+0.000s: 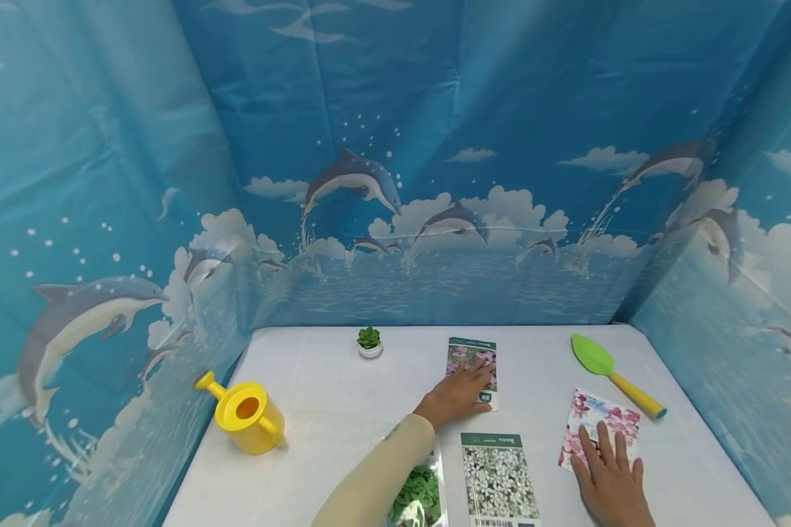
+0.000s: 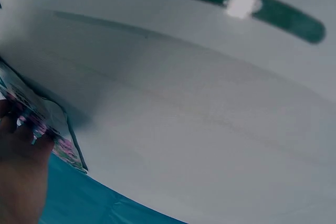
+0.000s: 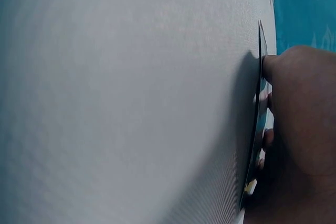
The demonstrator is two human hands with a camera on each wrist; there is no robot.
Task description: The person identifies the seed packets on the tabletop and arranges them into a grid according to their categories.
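Note:
My left hand [image 1: 458,395] lies with extended fingers over a pink-flowered seed packet [image 1: 464,354] at the back centre of the table. In the left wrist view the fingers of that left hand [image 2: 23,166] touch the face of the packet [image 2: 67,150]. Further right, my right hand [image 1: 609,476] has its fingers spread on a packet with pink and red blossoms [image 1: 622,421]. Seen from the right wrist, this packet [image 3: 258,111] appears edge-on, the right hand [image 3: 310,108] against its face. A white-flowered seed packet [image 1: 499,476] lies between the hands, nearer the front.
A green-leaf packet [image 1: 417,496] is partly covered by the left sleeve [image 1: 382,468]. On the left stands a yellow watering can [image 1: 253,428]; a small potted plant [image 1: 370,344] is at the back. A green trowel with a yellow handle [image 1: 596,357] lies right. Dolphin-print curtains [image 1: 395,110] surround the table.

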